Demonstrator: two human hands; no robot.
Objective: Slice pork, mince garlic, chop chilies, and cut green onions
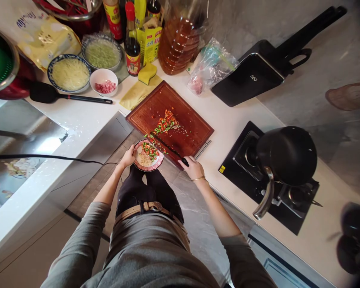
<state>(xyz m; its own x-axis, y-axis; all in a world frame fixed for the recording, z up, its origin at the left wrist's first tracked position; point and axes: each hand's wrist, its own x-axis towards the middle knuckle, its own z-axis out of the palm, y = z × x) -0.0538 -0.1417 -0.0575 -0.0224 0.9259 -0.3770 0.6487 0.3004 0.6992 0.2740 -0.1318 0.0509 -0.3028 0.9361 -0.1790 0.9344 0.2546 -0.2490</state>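
Red and green chopped chilli (150, 151) partly filled the small bowl (148, 161) gripped by the left hand (128, 157); the right hand (193, 168), closed round the knife (168, 146), had more chilli left on the cutting board (192, 126).

A black wok with a steel handle (285, 156) sits on the black gas hob (243, 172). On the white counter (78, 116) stand a blue-rimmed bowl of pale shreds (69, 73), a small white bowl of pink meat (104, 82), a black spatula (48, 93), a dark sauce bottle with a red label (132, 44) and a large amber oil jug (180, 38).
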